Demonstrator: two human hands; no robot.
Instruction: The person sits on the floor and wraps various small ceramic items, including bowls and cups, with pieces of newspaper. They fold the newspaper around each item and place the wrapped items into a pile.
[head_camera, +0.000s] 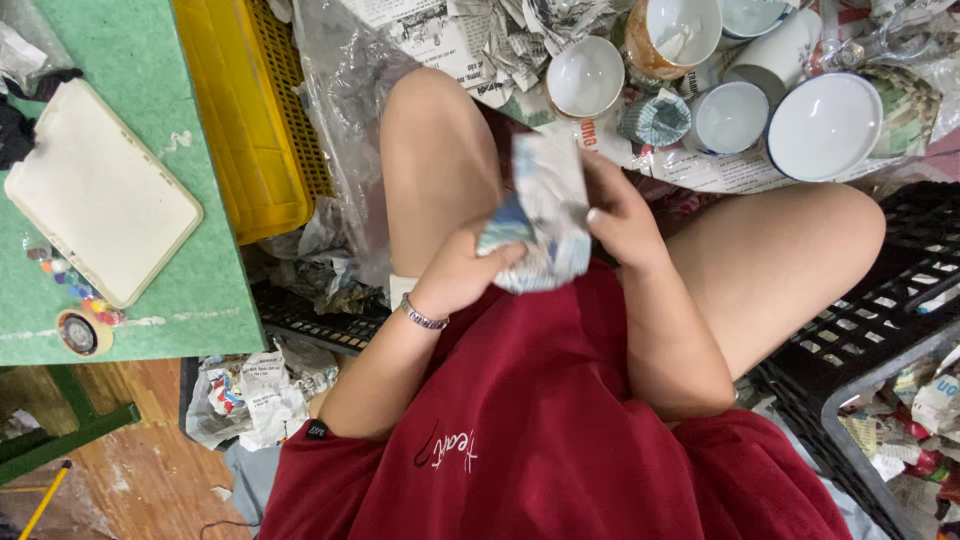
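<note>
Nearest, above the lap, both hands hold one bundle (540, 215) between the knees. The left hand (455, 275) cups it from below, fingers curled against the paper; the right hand (620, 215) presses its side, fingers closed on a fold. The bundle looks fully covered in crumpled newsprint, lumpy and pale with blue patches, so the wrap seems nearly finished, judging by how little is loose. Farther off, on the newspaper-strewn floor, white bowls (825, 125) and cups (585, 75) lie bare, apparently left to do. At far left stands a green surface (190, 280) beside a yellow crate (250, 120).
</note>
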